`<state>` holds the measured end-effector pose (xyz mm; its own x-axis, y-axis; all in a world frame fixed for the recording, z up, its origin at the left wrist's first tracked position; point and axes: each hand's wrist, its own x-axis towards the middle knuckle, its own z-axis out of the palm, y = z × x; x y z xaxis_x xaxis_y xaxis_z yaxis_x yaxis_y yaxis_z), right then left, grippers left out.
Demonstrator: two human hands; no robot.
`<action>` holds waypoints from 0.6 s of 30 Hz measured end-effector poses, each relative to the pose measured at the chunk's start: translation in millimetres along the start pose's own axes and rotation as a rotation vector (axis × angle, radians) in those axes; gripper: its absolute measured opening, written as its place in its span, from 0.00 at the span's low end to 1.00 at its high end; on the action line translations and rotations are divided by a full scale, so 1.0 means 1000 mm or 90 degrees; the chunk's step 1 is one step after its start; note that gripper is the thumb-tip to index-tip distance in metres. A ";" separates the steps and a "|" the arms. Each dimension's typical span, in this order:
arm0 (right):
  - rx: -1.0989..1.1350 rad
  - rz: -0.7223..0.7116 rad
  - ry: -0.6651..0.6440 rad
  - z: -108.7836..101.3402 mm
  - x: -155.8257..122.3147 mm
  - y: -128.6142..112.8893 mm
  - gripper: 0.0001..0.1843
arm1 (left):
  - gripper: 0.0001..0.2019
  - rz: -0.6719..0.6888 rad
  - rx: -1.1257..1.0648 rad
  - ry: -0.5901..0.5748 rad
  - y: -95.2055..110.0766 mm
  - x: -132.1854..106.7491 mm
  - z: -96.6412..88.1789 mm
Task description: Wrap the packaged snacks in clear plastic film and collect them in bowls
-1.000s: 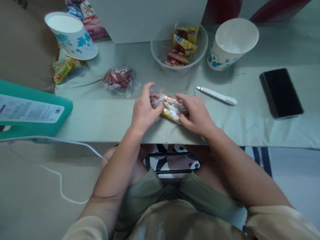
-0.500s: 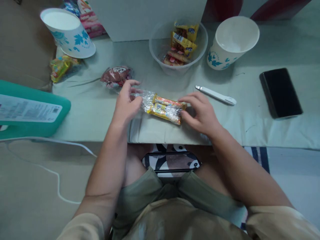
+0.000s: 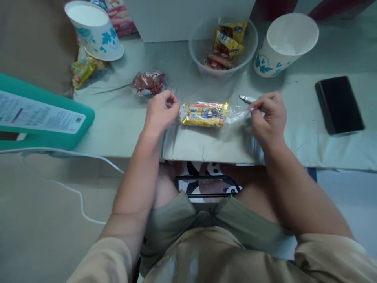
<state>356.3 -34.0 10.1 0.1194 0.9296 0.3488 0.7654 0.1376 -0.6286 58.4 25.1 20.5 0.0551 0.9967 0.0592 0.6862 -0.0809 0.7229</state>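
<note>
A clear plastic packet of yellow and orange snacks (image 3: pixel 205 114) lies stretched on the pale green table cloth (image 3: pixel 123 122). My left hand (image 3: pixel 160 112) is closed, pinching the packet's left end. My right hand (image 3: pixel 268 118) is closed too, pinching the clear film at the packet's right end. The packet is pulled taut between both hands, near the table's front edge.
A clear bowl (image 3: pixel 200 55) with snack packets stands behind, a paper cup (image 3: pixel 284 45) to its right, another cup (image 3: pixel 94 29) at far left. A white cutter (image 3: pixel 246 98) lies partly behind my right hand. A black phone (image 3: pixel 338 104) is right, a wrapped brown snack (image 3: pixel 149 82) and teal box (image 3: pixel 41 118) left.
Both hands moved apart along the packet, from bunched over it to its two ends, and the packet now lies straight and stretched. The view shifted slightly.
</note>
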 end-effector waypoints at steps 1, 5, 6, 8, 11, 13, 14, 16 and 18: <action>0.011 0.009 0.022 0.001 -0.002 0.003 0.10 | 0.03 -0.004 0.007 0.004 -0.001 0.000 -0.002; 0.040 -0.002 0.042 0.009 -0.012 0.008 0.08 | 0.06 0.063 -0.012 -0.025 -0.001 -0.002 -0.010; 0.035 -0.002 0.043 0.011 -0.014 0.008 0.08 | 0.07 0.100 -0.027 -0.040 0.001 -0.004 -0.012; 0.017 0.008 0.048 0.014 -0.016 0.009 0.11 | 0.08 0.161 -0.054 -0.067 0.007 -0.009 -0.018; -0.018 0.020 0.030 0.014 -0.016 0.009 0.16 | 0.08 0.185 -0.070 -0.098 0.020 -0.019 -0.027; -0.048 0.021 0.009 0.014 -0.014 0.008 0.16 | 0.08 0.180 -0.065 -0.119 0.028 -0.024 -0.032; -0.060 0.022 0.005 0.014 -0.014 0.008 0.16 | 0.07 0.177 -0.054 -0.136 0.029 -0.026 -0.034; -0.074 0.026 0.006 0.014 -0.013 0.008 0.16 | 0.06 0.165 -0.026 -0.198 0.028 -0.027 -0.037; -0.079 0.029 0.014 0.014 -0.013 0.009 0.16 | 0.04 0.143 -0.014 -0.319 0.022 -0.027 -0.040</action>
<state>352.9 -40.1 -10.4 0.1685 0.9256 0.3388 0.8309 0.0515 -0.5540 43.6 -3.5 62.5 0.5407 0.8330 -0.1175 0.6032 -0.2866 0.7444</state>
